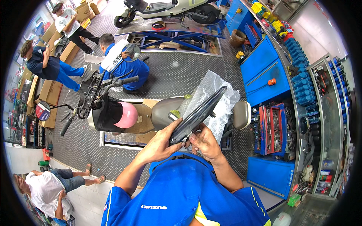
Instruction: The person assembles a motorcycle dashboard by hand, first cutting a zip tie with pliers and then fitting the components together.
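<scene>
A long, tapered black plastic scooter part with small mounting tabs is held up in front of me, slanting to the upper right. My left hand lies along its lower left side, closed on the edge. At the lower right side, my right hand grips it with the thumb in front and the fingers partly hidden. Beneath the part is the grey seat of a scooter, with crumpled clear bubble wrap spread over its rear.
The scooter's handlebar and pink front panel are to the left. A co-worker in blue crouches beyond it; several other people stand at left. Blue tool cabinets and an open tool drawer line the right. Another scooter stands on a lift behind.
</scene>
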{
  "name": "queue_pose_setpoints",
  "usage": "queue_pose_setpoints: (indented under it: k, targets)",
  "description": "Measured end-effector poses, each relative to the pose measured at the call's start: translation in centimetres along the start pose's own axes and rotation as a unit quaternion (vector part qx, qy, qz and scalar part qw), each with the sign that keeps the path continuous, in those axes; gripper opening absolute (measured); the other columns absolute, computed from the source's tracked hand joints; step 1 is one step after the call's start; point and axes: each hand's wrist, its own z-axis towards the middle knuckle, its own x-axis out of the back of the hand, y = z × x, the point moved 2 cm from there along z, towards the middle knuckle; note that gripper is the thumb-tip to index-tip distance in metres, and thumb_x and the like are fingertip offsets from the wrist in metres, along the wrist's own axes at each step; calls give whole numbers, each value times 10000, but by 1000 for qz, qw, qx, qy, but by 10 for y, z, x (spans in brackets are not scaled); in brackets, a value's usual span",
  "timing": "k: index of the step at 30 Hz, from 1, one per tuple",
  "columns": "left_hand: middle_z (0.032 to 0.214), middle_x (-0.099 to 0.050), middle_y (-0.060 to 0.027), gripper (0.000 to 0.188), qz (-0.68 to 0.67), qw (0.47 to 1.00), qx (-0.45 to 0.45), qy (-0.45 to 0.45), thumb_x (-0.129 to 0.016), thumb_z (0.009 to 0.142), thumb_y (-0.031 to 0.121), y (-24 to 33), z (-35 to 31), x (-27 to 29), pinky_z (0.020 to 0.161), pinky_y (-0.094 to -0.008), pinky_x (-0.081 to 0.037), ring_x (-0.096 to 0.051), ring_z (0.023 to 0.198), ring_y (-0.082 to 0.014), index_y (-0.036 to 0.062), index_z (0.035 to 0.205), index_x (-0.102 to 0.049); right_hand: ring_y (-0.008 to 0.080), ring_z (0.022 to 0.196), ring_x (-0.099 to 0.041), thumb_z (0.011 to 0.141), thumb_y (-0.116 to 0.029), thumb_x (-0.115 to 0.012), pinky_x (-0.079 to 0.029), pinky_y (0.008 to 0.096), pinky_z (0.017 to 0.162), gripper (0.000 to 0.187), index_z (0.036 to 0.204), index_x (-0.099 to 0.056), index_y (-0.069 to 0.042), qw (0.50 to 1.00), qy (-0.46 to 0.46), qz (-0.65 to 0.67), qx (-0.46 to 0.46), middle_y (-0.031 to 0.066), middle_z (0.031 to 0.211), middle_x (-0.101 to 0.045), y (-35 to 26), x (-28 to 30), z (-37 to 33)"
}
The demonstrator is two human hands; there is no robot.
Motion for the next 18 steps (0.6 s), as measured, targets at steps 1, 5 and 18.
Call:
queue_pose_setpoints:
  k: [1,5,18]
  targets:
    - [1384,-628,-343,818,-11,1000,9,-4,-782,943,164,1,0,0,1096,-479,-495,-637,1306,-454,-74,1601,-358,125,782,-684,973,-378,-828,-517,237,516,705,1371,-464,76,1000,7,-11,5,100,986,-702,1,0,0]
    - [1343,-662,-325,811,-36,999,32,-6,-782,949,166,4,-1,-2,1069,-458,-512,-675,1262,-413,-74,1598,-360,117,780,-664,936,-411,-864,-546,260,570,677,1284,-532,66,993,57,-54,87,80,963,-684,10,-1,4]
    - [996,-723,-139,780,-105,989,103,-29,-808,981,257,0,-8,-15,733,-342,-554,-692,815,-167,-63,1565,-402,236,1258,-612,765,-285,-1010,-469,412,1145,975,1492,-427,2,992,75,5,98,121,1333,-631,22,10,5]
